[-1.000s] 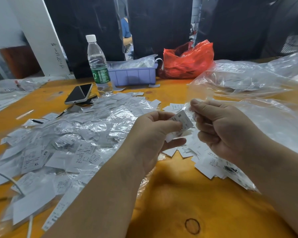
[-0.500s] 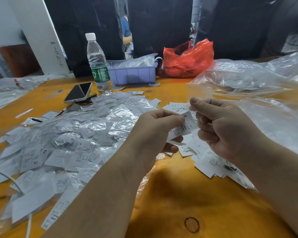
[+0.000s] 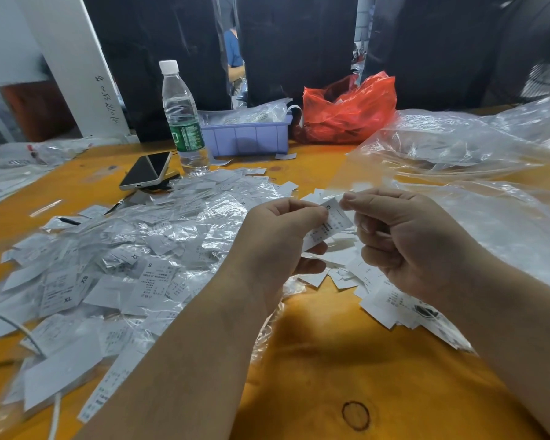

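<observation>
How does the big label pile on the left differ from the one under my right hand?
The left pile is far bigger and wider; the right pile is a small cluster partly under the right hand. The left pile glints with crinkled clear plastic around its labels; the right pile looks bare and matt. Both hold white printed labels on the orange table.

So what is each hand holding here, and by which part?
Left hand pinches a white S size label by its left edge; right hand pinches a small clear plastic bag by its bottom edge.
</observation>
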The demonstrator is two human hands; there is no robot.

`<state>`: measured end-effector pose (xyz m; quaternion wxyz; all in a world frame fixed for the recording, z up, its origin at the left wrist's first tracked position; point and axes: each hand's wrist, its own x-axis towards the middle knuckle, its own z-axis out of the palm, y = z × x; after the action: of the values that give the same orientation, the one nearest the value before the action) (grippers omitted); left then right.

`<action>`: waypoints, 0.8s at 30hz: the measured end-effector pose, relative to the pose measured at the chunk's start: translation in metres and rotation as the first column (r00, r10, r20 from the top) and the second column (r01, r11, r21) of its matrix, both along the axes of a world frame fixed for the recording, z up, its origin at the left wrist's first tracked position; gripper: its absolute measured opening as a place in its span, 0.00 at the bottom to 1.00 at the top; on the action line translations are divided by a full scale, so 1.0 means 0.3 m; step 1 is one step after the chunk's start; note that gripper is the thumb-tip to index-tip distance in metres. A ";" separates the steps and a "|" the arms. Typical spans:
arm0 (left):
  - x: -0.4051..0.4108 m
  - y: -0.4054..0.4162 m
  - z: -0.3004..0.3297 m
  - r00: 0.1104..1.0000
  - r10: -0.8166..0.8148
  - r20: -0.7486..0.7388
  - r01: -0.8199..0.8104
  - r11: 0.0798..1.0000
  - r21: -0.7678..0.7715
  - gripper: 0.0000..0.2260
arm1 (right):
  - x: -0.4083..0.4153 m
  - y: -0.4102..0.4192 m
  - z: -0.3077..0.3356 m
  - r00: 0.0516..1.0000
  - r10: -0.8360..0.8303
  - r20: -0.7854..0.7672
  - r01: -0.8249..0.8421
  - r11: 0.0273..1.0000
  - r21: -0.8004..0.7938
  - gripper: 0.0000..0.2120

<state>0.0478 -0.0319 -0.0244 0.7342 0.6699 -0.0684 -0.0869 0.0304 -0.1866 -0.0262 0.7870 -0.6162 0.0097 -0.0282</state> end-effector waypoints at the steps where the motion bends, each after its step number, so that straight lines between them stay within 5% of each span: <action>1: 0.002 0.001 -0.001 1.000 0.007 -0.003 -0.007 1.000 0.006 0.04 | 0.000 0.000 0.001 1.000 -0.004 0.003 0.004 1.000 0.004 0.09; 24: -0.006 -0.006 0.002 0.994 -0.107 0.008 0.106 0.990 0.097 0.02 | 0.001 0.002 -0.001 0.996 -0.087 0.033 0.085 0.995 0.050 0.15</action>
<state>0.0459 -0.0336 -0.0238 0.6947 0.7006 -0.1048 -0.1247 0.0307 -0.1859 -0.0264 0.7999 -0.5953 0.0230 -0.0729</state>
